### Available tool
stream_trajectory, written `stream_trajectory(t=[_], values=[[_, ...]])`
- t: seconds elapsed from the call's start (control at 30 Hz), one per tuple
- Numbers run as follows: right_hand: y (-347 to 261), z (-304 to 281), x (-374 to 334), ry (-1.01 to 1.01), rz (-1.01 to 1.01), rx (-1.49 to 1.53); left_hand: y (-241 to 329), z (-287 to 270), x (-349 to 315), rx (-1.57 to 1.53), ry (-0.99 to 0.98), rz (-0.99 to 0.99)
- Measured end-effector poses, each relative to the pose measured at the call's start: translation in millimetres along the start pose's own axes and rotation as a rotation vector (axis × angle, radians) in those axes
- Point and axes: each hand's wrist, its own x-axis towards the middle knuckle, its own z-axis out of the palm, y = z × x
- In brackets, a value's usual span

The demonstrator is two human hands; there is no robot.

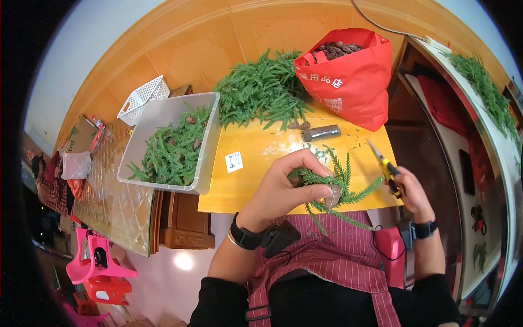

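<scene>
My left hand (pixel 294 185) pinches a green artificial pine sprig (pixel 348 180) between thumb and fingers, above the table's near edge. A small greyish-brown lump (pixel 333 196) shows at the sprig's base by my thumb; I cannot make out what it is. To the right, my right hand (pixel 412 191) is closed round the handles of yellow-and-black scissors (pixel 385 166), whose narrow blades point up and left, apart from the sprig. Beyond my left hand lie a dark roll-shaped piece (pixel 321 133) and a few brown bits (pixel 297 125).
Green pine sprigs (pixel 261 90) are heaped at the back of the yellow table (pixel 256 191). A red bag (pixel 348 82) of pine cones stands beside them. Left are a clear bin (pixel 213 147) of sprigs with cones and a white basket (pixel 144 101). A white label (pixel 233 162) lies nearby; shelves (pixel 441 136) flank the right.
</scene>
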Motion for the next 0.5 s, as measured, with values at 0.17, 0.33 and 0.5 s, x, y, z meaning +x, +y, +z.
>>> stream_trajectory(t=[0.17, 0.33, 0.5], values=[[-67.5, 44.4, -55.4, -0.118, -0.474, -0.231, -7.6, -3.9, -1.5, -0.186, -0.051, -0.074], [-95.2, 63.4, -67.4, -0.333, -0.809, -0.822, -14.8, -3.8, 0.1, -0.435, -0.163, -0.149], [-97.7, 62.4, -63.2, -0.355, -0.800, -0.922, -16.4, -4.1, 0.2, -0.404, -0.148, -0.150]])
